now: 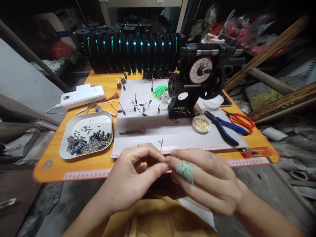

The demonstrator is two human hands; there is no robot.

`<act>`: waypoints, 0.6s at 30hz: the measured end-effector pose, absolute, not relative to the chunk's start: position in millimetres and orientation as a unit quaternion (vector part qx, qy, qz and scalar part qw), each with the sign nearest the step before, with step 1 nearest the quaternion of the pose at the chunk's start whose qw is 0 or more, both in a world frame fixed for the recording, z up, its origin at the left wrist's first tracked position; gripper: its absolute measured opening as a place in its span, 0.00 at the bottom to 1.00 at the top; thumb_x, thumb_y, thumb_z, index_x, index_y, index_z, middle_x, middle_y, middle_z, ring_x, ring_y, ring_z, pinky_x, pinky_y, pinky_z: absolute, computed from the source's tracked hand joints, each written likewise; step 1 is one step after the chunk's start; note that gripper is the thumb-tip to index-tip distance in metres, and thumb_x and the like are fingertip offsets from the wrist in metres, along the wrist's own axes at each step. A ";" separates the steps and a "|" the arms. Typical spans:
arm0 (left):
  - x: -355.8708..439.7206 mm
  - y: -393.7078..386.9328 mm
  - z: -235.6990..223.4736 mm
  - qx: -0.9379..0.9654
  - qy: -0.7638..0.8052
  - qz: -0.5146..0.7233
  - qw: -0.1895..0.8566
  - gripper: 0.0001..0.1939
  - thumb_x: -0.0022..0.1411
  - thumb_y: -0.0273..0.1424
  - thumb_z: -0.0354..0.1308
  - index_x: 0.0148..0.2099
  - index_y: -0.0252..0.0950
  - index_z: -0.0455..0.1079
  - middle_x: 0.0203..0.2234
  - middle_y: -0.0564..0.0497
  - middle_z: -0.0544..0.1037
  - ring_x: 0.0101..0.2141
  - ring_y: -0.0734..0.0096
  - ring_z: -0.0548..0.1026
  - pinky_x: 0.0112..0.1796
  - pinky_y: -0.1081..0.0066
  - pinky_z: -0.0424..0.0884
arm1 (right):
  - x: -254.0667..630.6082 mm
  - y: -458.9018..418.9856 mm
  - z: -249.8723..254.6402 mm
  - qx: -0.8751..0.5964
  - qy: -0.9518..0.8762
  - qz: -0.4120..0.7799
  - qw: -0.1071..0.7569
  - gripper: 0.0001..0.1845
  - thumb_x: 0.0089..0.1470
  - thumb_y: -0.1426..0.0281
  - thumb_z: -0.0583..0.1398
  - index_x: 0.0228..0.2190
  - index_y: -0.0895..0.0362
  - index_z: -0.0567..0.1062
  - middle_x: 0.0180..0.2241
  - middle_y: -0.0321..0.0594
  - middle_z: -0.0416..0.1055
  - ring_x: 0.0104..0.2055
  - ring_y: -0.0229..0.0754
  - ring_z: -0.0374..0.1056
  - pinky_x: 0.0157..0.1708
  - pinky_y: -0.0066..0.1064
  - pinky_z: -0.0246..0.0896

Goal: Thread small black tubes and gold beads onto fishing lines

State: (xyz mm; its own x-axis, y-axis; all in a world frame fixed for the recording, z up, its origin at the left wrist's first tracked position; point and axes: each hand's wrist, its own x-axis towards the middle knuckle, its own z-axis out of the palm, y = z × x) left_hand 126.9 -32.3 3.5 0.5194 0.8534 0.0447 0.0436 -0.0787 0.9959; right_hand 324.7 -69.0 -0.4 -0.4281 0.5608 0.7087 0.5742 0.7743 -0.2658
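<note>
Two hands [138,176] [209,181] meet, fingertips pinched, contents unclear, near tape [86,174] with blurred red numerals.

White power bank [84,96] at left; wooden beam [268,53] slanting right.

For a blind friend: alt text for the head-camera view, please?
A person's left grip and right grip meet at the near edge of an orange table; beyond are a white tray of small parts, pliers and black spools.

Bare paper [170,135] ahead, black geared stand [189,100] beyond
</note>
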 end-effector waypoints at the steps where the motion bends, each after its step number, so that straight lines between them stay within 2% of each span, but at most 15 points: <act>1: 127.3 -32.1 3.2 0.667 0.349 0.357 0.553 0.05 0.62 0.25 0.63 0.32 0.35 0.76 0.27 0.50 0.81 0.29 0.72 0.78 0.31 0.76 0.74 | 324.7 -67.1 -0.4 -0.316 -0.856 -0.038 0.407 0.08 0.58 0.77 0.62 0.29 0.54 0.76 0.34 0.42 0.79 0.42 0.46 0.74 0.37 0.35 0.77; 3: 128.6 -32.6 0.6 0.718 0.343 0.403 0.453 0.04 0.61 0.22 0.64 0.33 0.35 0.76 0.28 0.50 0.81 0.29 0.72 0.79 0.31 0.77 0.75 | 321.9 -64.1 -2.0 -0.324 -0.851 -0.057 0.408 0.06 0.57 0.80 0.61 0.32 0.58 0.75 0.33 0.46 0.78 0.40 0.47 0.73 0.36 0.37 0.75; 6: 129.5 -34.2 -6.5 0.787 0.291 0.466 0.281 0.08 0.60 0.17 0.63 0.40 0.33 0.75 0.31 0.48 0.83 0.32 0.73 0.80 0.34 0.78 0.76 | 314.8 -63.3 -6.1 -0.405 -0.793 0.054 0.453 0.07 0.57 0.81 0.60 0.34 0.58 0.73 0.31 0.43 0.74 0.35 0.43 0.70 0.33 0.36 0.71; 8: 128.4 -34.8 -11.1 0.815 0.261 0.470 0.218 0.11 0.60 0.16 0.62 0.44 0.32 0.74 0.33 0.47 0.82 0.33 0.73 0.80 0.36 0.78 0.76 | 311.7 -64.5 -8.0 -0.423 -0.770 0.111 0.464 0.07 0.57 0.80 0.59 0.34 0.57 0.72 0.30 0.41 0.73 0.33 0.41 0.68 0.31 0.34 0.68; 11: 125.8 -34.4 -15.0 0.838 0.247 0.456 0.172 0.11 0.61 0.18 0.63 0.46 0.33 0.73 0.33 0.47 0.81 0.32 0.73 0.79 0.36 0.76 0.77 | 310.7 -66.4 -8.6 -0.429 -0.761 0.146 0.464 0.06 0.58 0.79 0.59 0.34 0.57 0.71 0.30 0.40 0.73 0.33 0.41 0.68 0.31 0.34 0.66; 14: 126.2 -34.0 -15.1 0.845 0.248 0.449 0.147 0.09 0.62 0.19 0.63 0.43 0.34 0.71 0.31 0.48 0.80 0.30 0.72 0.77 0.34 0.75 0.76 | 310.8 -67.0 -8.2 -0.403 -0.782 0.118 0.461 0.06 0.59 0.80 0.59 0.36 0.57 0.72 0.32 0.42 0.74 0.34 0.42 0.68 0.34 0.35 0.68; 18: 132.9 -37.3 -12.4 0.805 0.307 0.462 0.213 0.08 0.59 0.18 0.60 0.35 0.36 0.70 0.26 0.52 0.75 0.26 0.74 0.73 0.26 0.78 0.71 | 308.3 -67.3 -6.4 -0.400 -0.797 0.079 0.445 0.07 0.60 0.80 0.57 0.37 0.57 0.72 0.32 0.43 0.75 0.37 0.45 0.70 0.36 0.36 0.69</act>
